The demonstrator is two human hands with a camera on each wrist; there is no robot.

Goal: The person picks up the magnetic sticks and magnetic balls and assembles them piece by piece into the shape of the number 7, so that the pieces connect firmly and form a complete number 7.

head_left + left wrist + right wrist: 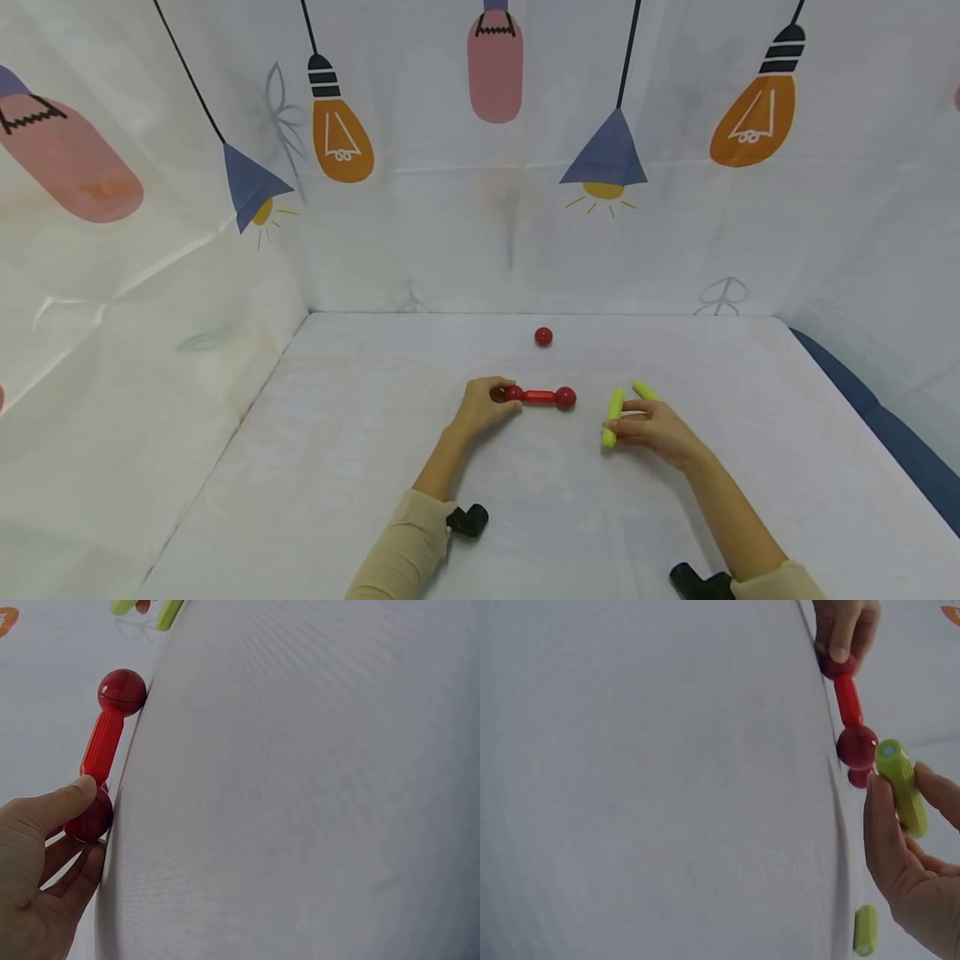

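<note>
My left hand point(480, 406) pinches the left red ball point(90, 817) of a short chain: a red rod point(540, 397) with a red ball at each end. The far ball point(566, 398) rests on the table, its rod end touching it. My right hand point(658, 432) holds a yellow-green rod point(613, 417) between thumb and fingers, a little to the right of that chain. In the right wrist view this rod shows a small silvery disc on its end. A second yellow-green rod point(645, 391) lies on the table just behind my right hand, partly hidden by it.
A loose red ball point(543, 336) sits farther back on the white table point(360, 467). White cloth walls point(450, 233) printed with lamps and bulbs stand behind and to the sides. Black wrist mounts point(468, 521) stick out at both forearms.
</note>
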